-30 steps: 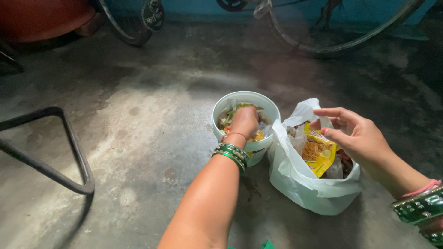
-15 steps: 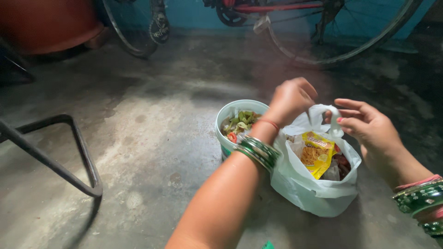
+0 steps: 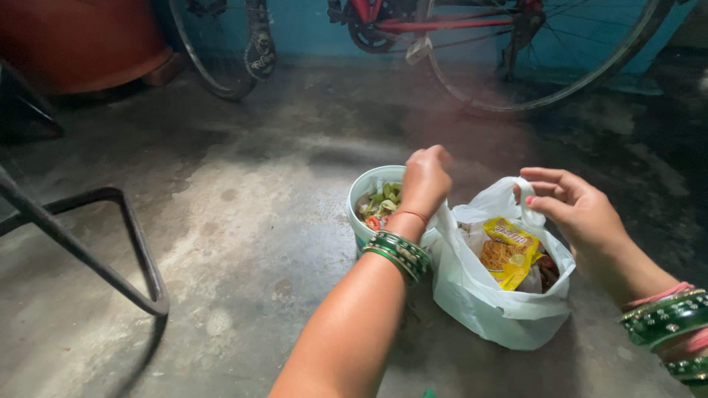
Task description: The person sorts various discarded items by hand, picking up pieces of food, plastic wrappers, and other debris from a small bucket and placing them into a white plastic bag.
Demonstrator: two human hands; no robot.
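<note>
Head view, one frame, near to far. Lower centre: left forearm with green bangles (image 3: 402, 254), ending in the left hand (image 3: 424, 180), closed in a fist that appeared to grip the left rim of the bag, though the hold itself was hidden. Lower right: right wrist with green and pink bangles (image 3: 667, 324); right hand (image 3: 571, 210) half open, fingertips pinching the bag's far handle loop. Between the hands, right of centre: white plastic bag (image 3: 487, 309), mouth spread, standing on the concrete floor (image 3: 243, 184), with a yellow packet (image 3: 509, 250) and darker items inside. Touching its left side: white tub (image 3: 361, 203) holding green and red vegetable scraps. Left edge: black metal frame (image 3: 140, 258). Upper frame: bicycle wheel (image 3: 590, 74), a second wheel beside it, and a rust-coloured drum (image 3: 81, 37) upper left. Step judged in hand: taking hold of the bag's two sides. Any closing or lifting would call for both handles drawn together evenly, clear of the tub.
</note>
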